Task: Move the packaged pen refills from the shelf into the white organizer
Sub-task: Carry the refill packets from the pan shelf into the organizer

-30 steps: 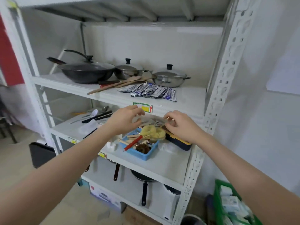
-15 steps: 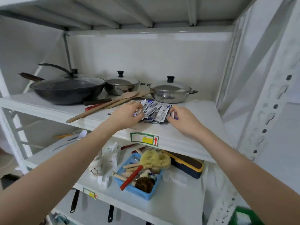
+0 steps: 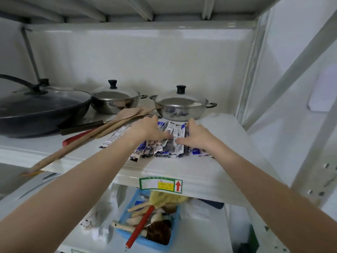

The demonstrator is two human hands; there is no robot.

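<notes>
Closing inward since before, left hand [image 3: 145, 129] and right hand [image 3: 196, 134], fingers bunching pen refills [image 3: 169, 143] on shelf [image 3: 182, 167]

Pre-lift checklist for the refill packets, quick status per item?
1. Both hands on the pile: ok. Left hand and right hand bracket the pen refill packets on the shelf.
2. Packets actually pinched: cannot tell; fingers lie over them.
3. All packets gathered: not ok. One stray packet lies apart, left of the pile.
4. Lift path clear: not ok. Wooden spatulas lie close beside the left hand, steel pot just behind.
5. White organizer located: cannot tell; not identifiable in view.
</notes>
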